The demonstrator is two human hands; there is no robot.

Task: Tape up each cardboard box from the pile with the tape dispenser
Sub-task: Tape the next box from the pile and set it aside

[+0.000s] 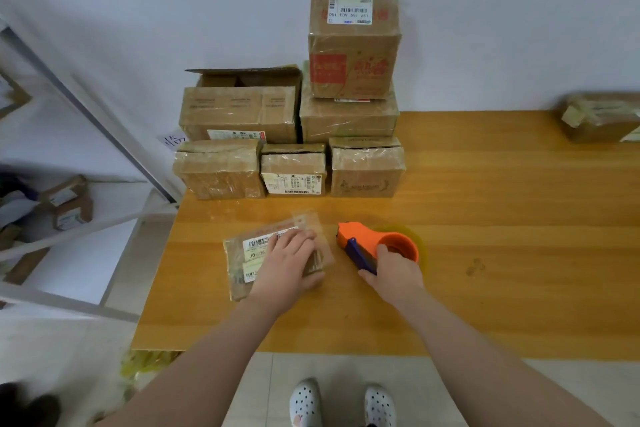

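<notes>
A small flat cardboard box (242, 258) with white barcode labels lies near the front of the wooden table (485, 218). My left hand (289, 262) rests on its top, thumb down its right side. Just to the right, my right hand (394, 272) grips the orange and blue tape dispenser (367, 241), which sits on the table with its nose pointing toward the box. A pile of several cardboard boxes (294, 135) stands at the table's back left against the wall, two of them with open flaps.
Another taped box (599, 118) sits at the far right back of the table. A white shelf frame (86, 218) stands to the left with small boxes (71, 204) behind it. Crumpled tape (145, 362) lies on the floor by the table's front left corner.
</notes>
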